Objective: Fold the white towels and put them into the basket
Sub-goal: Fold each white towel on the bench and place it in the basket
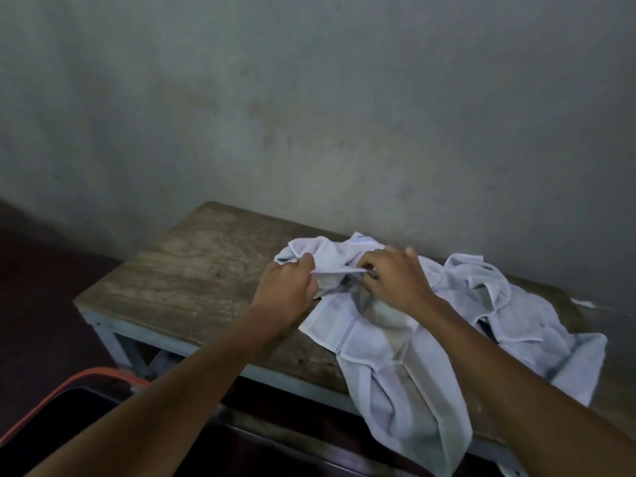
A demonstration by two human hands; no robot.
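Observation:
A heap of crumpled white towels (499,304) lies on the right half of a worn wooden table (192,270). One white towel (389,370) hangs over the table's front edge. My left hand (285,287) pinches the hem of that towel near the pile's left end. My right hand (395,277) pinches the same hem a little to the right, and the edge is stretched taut between the two. The basket (58,394), dark with an orange rim, sits low at the bottom left, under my left forearm.
A grey plaster wall (309,115) stands directly behind the table. The table's pale metal frame (137,335) shows below the top. Dark floor lies to the left.

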